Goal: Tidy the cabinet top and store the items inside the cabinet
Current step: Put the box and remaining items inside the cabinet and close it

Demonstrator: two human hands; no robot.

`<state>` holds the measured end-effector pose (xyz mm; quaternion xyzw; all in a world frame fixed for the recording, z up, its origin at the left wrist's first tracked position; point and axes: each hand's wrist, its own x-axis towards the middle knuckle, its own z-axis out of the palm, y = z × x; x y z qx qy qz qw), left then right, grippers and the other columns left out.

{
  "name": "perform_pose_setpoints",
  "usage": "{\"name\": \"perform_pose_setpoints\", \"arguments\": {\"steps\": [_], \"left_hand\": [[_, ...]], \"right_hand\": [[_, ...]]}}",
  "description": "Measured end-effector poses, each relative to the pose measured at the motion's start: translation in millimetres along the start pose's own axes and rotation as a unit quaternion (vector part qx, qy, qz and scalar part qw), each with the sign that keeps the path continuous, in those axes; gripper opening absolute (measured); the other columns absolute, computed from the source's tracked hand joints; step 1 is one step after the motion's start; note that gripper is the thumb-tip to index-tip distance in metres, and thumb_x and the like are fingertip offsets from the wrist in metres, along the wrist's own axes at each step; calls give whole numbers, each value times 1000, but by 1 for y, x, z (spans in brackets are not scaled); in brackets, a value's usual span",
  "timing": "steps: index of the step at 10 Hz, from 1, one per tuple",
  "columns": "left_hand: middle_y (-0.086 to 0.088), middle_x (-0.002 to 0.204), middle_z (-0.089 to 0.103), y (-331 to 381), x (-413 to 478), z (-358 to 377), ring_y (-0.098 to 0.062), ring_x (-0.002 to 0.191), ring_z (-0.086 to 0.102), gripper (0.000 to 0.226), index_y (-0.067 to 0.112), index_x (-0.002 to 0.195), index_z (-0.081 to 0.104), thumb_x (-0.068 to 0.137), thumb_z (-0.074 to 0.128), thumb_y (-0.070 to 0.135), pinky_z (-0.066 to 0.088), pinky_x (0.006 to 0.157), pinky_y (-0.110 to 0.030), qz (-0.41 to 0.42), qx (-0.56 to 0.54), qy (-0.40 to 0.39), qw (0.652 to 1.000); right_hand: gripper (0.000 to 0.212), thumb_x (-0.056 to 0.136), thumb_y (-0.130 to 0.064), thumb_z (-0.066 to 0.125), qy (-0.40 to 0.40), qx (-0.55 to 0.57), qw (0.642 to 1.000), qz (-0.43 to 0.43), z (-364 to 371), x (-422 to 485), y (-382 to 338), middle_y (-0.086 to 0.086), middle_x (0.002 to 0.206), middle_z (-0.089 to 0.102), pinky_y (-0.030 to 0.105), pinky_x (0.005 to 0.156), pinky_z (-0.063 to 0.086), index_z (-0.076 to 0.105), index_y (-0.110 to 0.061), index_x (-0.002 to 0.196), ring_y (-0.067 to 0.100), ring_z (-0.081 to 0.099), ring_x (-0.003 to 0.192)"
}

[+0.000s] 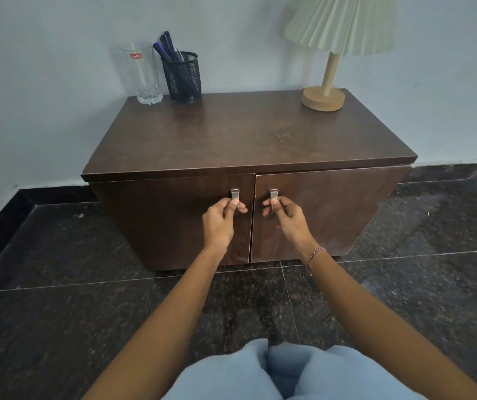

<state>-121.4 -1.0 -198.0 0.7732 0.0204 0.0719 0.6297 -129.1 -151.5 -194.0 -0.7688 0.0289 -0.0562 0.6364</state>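
A low dark wooden cabinet (249, 134) stands against the wall with both doors closed. My left hand (221, 220) grips the metal handle of the left door (235, 194). My right hand (286, 216) grips the metal handle of the right door (273, 194). On the top, at the back left, stand a tall clear glass (143, 73) and a black mesh pen holder (184, 77) with several pens. A lamp with a wooden base (323, 98) and pleated shade stands at the back right.
A pale wall (58, 96) runs behind the cabinet. The floor is dark polished stone tile (58, 313). My knees in light blue trousers (275, 373) show at the bottom edge.
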Motion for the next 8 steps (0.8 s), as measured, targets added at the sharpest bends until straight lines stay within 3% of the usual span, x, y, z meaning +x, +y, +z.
{"name": "perform_pose_setpoints", "arguments": {"steps": [1, 2, 3, 4, 5, 6, 7, 8], "left_hand": [[-1, 88, 73, 9, 1, -6, -8, 91, 65, 28, 24, 77, 66, 98, 47, 24, 45, 92, -27, -41, -16, -41, 998], [-13, 100, 72, 23, 0, -9, -12, 87, 62, 19, 13, 90, 67, 97, 51, 20, 47, 83, -26, -85, -5, -45, 995], [-13, 102, 69, 39, -5, -9, -25, 90, 66, 20, 5, 105, 67, 92, 59, 18, 55, 86, -38, -63, 130, 28, 989], [-11, 110, 64, 59, -18, -16, -28, 100, 63, 19, 13, 106, 67, 92, 54, 13, 51, 86, -35, -12, 297, 52, 953], [-8, 115, 61, 77, -28, -27, -26, 106, 60, 25, 15, 114, 62, 93, 50, 16, 48, 88, -36, 32, 351, 50, 935], [-5, 119, 58, 98, -36, -35, -24, 111, 57, 27, 16, 119, 59, 94, 50, 19, 47, 90, -36, 80, 395, 36, 914], [-4, 119, 58, 117, -43, -41, -23, 110, 58, 27, 16, 120, 58, 95, 47, 22, 47, 87, -35, 117, 423, 33, 898], [-5, 116, 60, 142, -51, -45, -23, 107, 59, 28, 15, 118, 58, 96, 45, 26, 48, 84, -35, 157, 436, 48, 885]], "right_hand": [[26, 101, -29, 40, 8, -23, 1000, -9, 2, -3, -3, -10, 70, 63, 19, 66, 39, 58, -30, 82, 0, 55, 71], [25, 102, -28, 36, 17, -61, 998, -10, 5, -8, -9, -4, 75, 66, 26, 61, 40, 55, -20, 89, 24, 57, 73], [13, 101, -19, 39, 29, -87, 996, 19, 12, -9, -15, 14, 101, 70, 25, 66, 42, 49, -14, 95, 38, 60, 85], [16, 93, 2, 45, 72, -130, 987, 54, 26, -14, -25, 22, 123, 52, 26, 94, 42, 48, -2, 108, 28, 52, 103], [37, 89, 5, 49, 123, -132, 982, 54, 25, -23, -38, 21, 134, 32, 31, 102, 33, 38, 6, 125, 33, 44, 117], [43, 91, 2, 48, 90, -157, 983, 37, 8, -33, -54, 19, 138, 27, 27, 103, 32, 34, 6, 132, 33, 44, 122], [49, 92, -4, 47, 22, -278, 959, -47, -1, -45, -66, 16, 141, 27, 30, 110, 23, 32, 1, 138, 32, 32, 131], [48, 94, -10, 46, 40, -342, 931, -123, -5, -52, -102, 14, 142, 28, 34, 109, 26, 33, -3, 140, 33, 30, 131]]}}
